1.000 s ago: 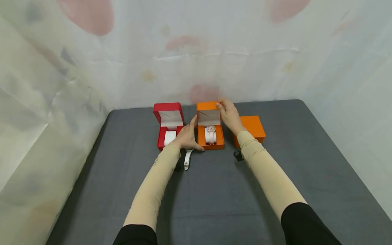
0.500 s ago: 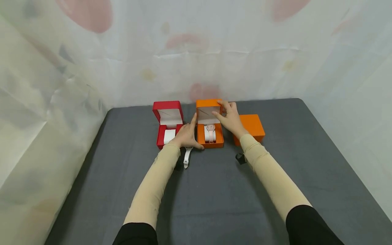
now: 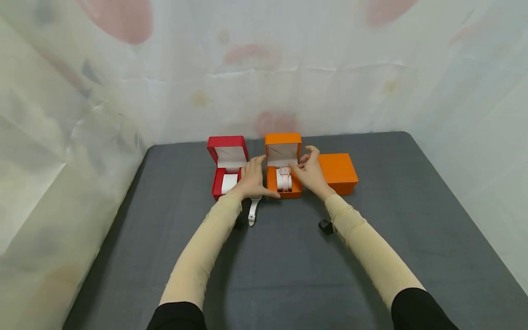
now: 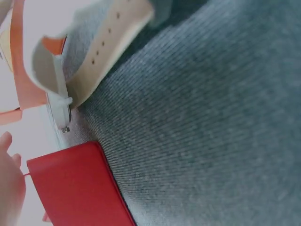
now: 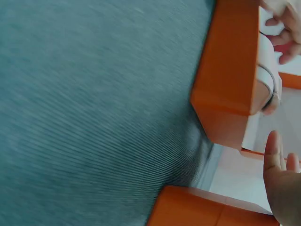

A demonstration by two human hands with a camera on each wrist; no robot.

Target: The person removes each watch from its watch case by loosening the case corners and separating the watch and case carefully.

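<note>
Near the far edge of the grey worktop [image 3: 288,256], head view: open orange box [image 3: 283,170] with pink watch [image 3: 283,178] inside, left hand [image 3: 250,180] resting fingers straight against its left wall, right hand [image 3: 310,171] loosely spread at its right side, gripping nothing. Left wrist: white strap [image 4: 108,52] beside red box [image 4: 77,188]. Right wrist: orange wall, fingertips close by
</note>
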